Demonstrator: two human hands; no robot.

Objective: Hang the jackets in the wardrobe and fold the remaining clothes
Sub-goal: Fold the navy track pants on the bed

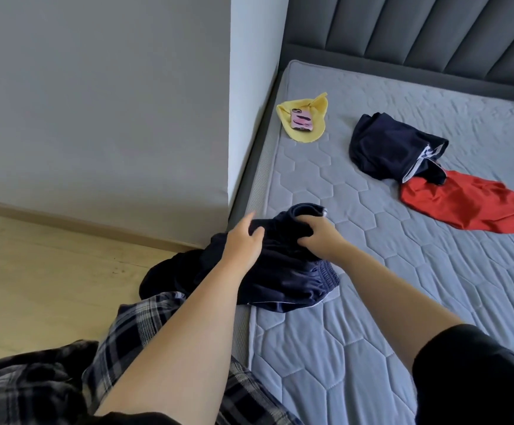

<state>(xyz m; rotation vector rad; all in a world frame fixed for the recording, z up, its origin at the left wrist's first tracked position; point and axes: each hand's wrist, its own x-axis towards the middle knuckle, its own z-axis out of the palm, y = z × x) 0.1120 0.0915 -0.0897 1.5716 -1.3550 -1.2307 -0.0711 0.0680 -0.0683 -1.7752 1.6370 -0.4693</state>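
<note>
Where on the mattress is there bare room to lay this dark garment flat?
Bare mattress lies near the front edge, right of the dark garment, and between the yellow cloth and the navy pile. The navy pile and red garment crowd the right.

A pink-cased phone (302, 119) lies on a yellow cloth (306, 131) on a grey quilted mattress (403, 271), beside a padded headboard (433, 32).

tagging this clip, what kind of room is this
Most likely a bedroom: a quilted mattress against a padded headboard, with loose clothes such as a red garment lying on it.
</note>
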